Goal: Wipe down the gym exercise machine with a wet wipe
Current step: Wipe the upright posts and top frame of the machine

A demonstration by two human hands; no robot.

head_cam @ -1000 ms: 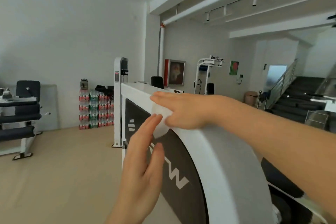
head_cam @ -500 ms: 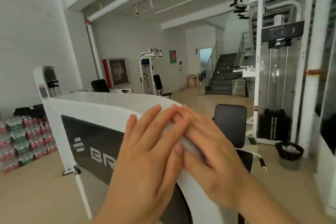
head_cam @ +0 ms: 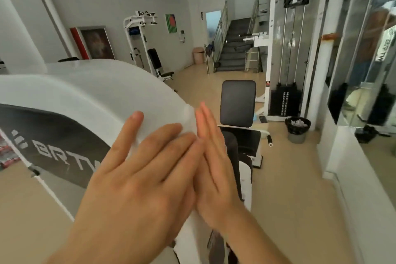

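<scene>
The fingers (head_cam: 165, 135) of the left hand (head_cam: 139, 169) lie straight and slightly spread, pressed flat on the wet wipe (head_cam: 189, 116), and the fingers (head_cam: 206, 123) of the right hand (head_cam: 214, 169) are straight and held close together, seen almost edge-on, touching the left hand's fingertips. Neither hand curls round anything. The wipe is a thin white sheet spread over the curved upper edge of the exercise machine's white shroud (head_cam: 90, 92); most of it is hidden under the two hands, and a corner shows just above the fingertips. Below the shroud's rim sits a dark panel (head_cam: 53, 133) with pale lettering, partly covered by the left hand. Behind the right hand stand the machine's black back pad (head_cam: 237, 103) and its seat (head_cam: 244, 138). Further right on the beige floor (head_cam: 289, 178) is a grey waste bin (head_cam: 297, 129) with a black liner, next to a white weight-stack machine (head_cam: 285, 60). A mirror (head_cam: 364, 60) lines the right wall. At the back are a staircase (head_cam: 233, 49), a small beige bin (head_cam: 198, 55), a green poster (head_cam: 171, 23), another white machine (head_cam: 139, 38) and a framed picture (head_cam: 97, 43).
</scene>
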